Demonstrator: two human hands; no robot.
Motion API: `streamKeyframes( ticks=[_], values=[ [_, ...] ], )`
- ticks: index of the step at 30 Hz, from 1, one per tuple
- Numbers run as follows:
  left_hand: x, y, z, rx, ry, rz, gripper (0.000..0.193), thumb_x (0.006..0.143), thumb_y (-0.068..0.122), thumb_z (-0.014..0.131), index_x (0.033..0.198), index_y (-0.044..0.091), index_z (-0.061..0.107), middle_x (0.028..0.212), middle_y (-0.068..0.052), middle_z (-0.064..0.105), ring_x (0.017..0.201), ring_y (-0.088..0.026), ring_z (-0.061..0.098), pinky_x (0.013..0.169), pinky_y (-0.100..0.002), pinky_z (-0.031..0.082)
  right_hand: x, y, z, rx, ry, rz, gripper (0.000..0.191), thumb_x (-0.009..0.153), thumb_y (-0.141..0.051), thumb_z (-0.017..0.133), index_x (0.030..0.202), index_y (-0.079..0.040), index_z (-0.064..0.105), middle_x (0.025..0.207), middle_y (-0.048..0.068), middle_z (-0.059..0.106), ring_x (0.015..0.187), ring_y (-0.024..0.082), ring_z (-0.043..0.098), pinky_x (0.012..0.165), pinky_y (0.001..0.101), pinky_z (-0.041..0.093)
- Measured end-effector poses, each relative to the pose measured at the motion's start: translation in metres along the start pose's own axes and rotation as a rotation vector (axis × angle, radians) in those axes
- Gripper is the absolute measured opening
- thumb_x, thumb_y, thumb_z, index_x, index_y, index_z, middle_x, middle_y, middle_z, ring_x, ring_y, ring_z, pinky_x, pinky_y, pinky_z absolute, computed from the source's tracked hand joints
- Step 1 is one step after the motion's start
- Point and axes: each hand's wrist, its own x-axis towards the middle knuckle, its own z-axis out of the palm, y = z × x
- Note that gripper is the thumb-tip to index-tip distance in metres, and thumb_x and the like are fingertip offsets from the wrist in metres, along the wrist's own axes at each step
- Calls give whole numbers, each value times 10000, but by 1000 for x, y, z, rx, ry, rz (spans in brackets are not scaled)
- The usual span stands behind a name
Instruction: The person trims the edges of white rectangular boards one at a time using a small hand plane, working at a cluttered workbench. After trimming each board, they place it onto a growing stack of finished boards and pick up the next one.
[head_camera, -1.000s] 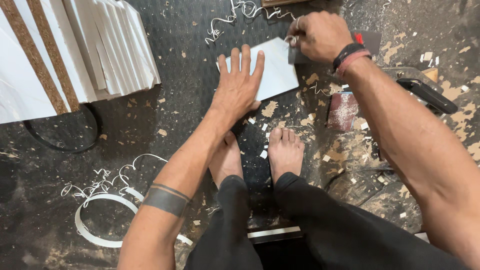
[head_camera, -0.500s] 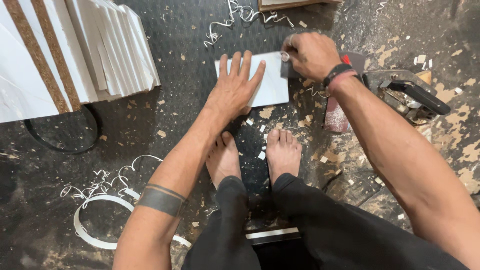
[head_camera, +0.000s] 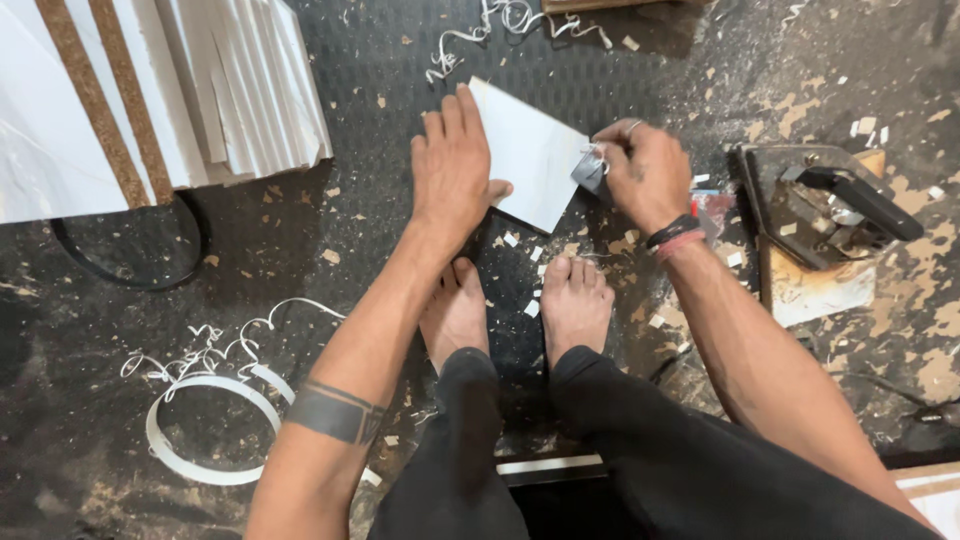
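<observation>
A white panel (head_camera: 527, 152) lies flat on the dark floor (head_camera: 300, 250), just ahead of two bare feet (head_camera: 515, 305). The left hand (head_camera: 452, 170) rests open on its left part, fingers spread and pressing down. The right hand (head_camera: 648, 172) is closed around a small grey tool (head_camera: 590, 168) set against the panel's right edge. A stack of white boards (head_camera: 150, 90) with brown edges sits at upper left, a white ring (head_camera: 205, 430) at lower left, a black-handled metal tool (head_camera: 830, 205) at right. Shavings (head_camera: 500, 25) and chips litter the floor.
</observation>
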Motion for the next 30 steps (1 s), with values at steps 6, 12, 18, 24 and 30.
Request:
streamKeyframes(
  ticks=[6,12,18,24,30],
  values=[
    [2,-1,8,30,17,31,1309,548,426,983,1451,-194,268,1369,-300,462,1178,-414,519,899,-509,508,14,5,-1,-51,-37,-157,153,958,-171,677,1057,-131,786,898,117,765,770,283,730,700,411,543],
    [2,-3,9,17,29,38,1303,540,420,985,1449,-187,275,1345,-276,477,1160,-397,522,872,-505,510,40,-2,-21,-334,-204,-406,152,960,-222,689,1035,-151,801,851,127,756,753,331,704,694,470,532],
    [3,-7,15,23,87,93,1309,532,457,988,1428,-192,290,1328,-308,475,1175,-428,514,887,-517,508,59,-31,-23,-498,-314,-478,157,977,-224,649,1024,-183,794,812,115,747,669,321,702,609,485,524],
    [4,-8,15,-1,61,77,1287,539,421,994,1429,-193,296,1337,-300,474,1179,-425,515,899,-503,501,79,-92,-3,-419,-175,-641,120,938,-195,683,957,-151,792,771,157,723,654,348,682,606,486,513],
    [-10,-5,16,-243,194,24,1208,570,244,976,1488,-144,292,1415,-289,458,1209,-434,514,1015,-453,489,87,-137,15,-268,28,-720,114,836,-144,731,921,-109,799,746,167,707,648,341,685,560,482,497]
  ],
)
